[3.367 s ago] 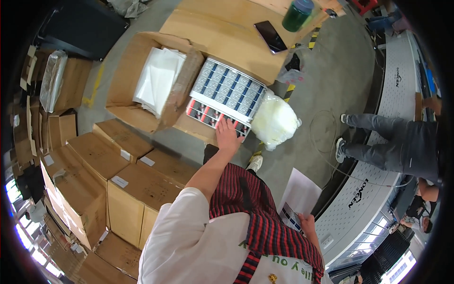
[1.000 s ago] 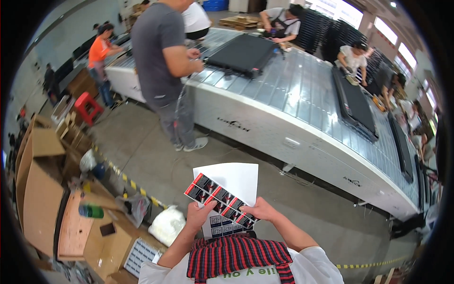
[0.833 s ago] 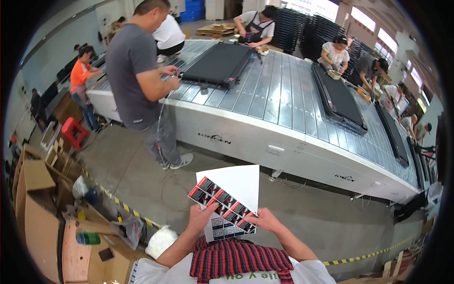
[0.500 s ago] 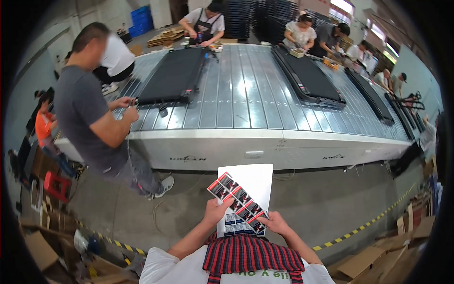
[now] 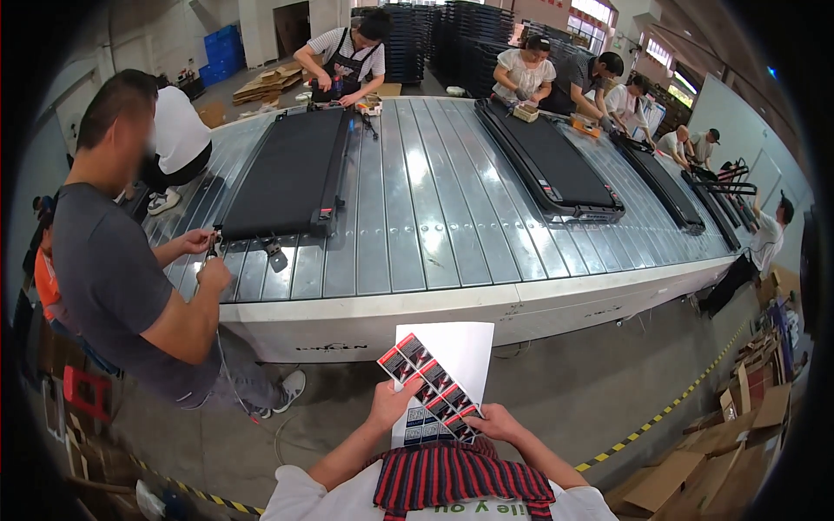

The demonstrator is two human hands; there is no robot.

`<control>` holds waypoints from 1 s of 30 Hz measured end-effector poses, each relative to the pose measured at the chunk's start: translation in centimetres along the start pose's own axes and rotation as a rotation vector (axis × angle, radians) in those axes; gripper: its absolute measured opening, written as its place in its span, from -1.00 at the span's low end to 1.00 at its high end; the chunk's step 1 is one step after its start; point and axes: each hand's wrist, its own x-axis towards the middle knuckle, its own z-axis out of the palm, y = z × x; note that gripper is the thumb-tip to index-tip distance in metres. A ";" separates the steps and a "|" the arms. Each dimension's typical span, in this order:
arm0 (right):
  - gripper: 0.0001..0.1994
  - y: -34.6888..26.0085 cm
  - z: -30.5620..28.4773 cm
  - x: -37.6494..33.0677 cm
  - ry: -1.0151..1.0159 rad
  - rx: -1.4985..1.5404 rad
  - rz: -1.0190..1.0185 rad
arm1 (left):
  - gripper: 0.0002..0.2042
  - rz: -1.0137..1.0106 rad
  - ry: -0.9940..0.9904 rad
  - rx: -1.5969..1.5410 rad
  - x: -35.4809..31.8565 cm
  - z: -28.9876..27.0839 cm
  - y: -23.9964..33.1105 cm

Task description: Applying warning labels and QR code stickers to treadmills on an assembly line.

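Observation:
In front of my body I hold a sheet of red, black and white stickers (image 5: 441,392), tilted across a white paper sheet (image 5: 465,347). Blue-printed square labels (image 5: 423,427) show on the lower part of the white sheet. My left hand (image 5: 393,401) is closed on the left edge of the sticker sheet, thumb on top. My right hand (image 5: 499,422) pinches its lower right end. The fingers beneath the sheets are hidden.
Ahead stands a long metal roller-slat conveyor (image 5: 408,226) carrying black treadmill decks (image 5: 282,178). A co-worker in grey (image 5: 130,260) handles a cable at left; others work along the far side. Cardboard (image 5: 678,478) lies at lower right beside yellow-black floor tape (image 5: 643,427).
My view has tilted up and shifted, so the conveyor sits lower and looks nearer. Both hands keep their grip on the sheets, which barely move relative to me.

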 end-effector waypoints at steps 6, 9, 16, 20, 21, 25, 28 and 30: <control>-0.68 0.5 0.3 1.0 0.027 -0.131 -0.031 | -0.82 -0.012 -0.001 -0.010 0.0 0.0 0.5; -0.69 0.5 0.7 0.6 0.044 -0.088 -0.059 | -0.82 0.047 -0.019 -0.010 -0.1 0.0 1.0; -0.73 -1.4 -0.6 0.0 0.063 -0.050 -0.111 | -0.75 0.086 0.021 -0.022 0.6 -0.2 0.9; -0.72 0.0 -0.1 0.7 0.070 -0.050 -0.094 | -0.75 0.077 -0.022 -0.005 1.6 -0.3 1.3; -0.72 -0.2 -0.2 0.8 0.064 -0.051 -0.105 | -0.75 0.055 -0.030 0.010 1.8 -0.3 1.2; -0.70 3.6 -0.1 3.0 0.019 0.010 -0.069 | -0.76 0.029 -0.043 0.023 2.8 0.5 0.6; -0.70 4.1 -0.5 4.4 0.009 -0.097 -0.106 | -0.76 0.042 -0.018 0.015 3.6 0.7 -0.5; -0.68 2.8 -2.1 4.3 0.026 -0.203 -0.177 | -0.76 0.045 0.006 0.018 4.2 1.1 0.1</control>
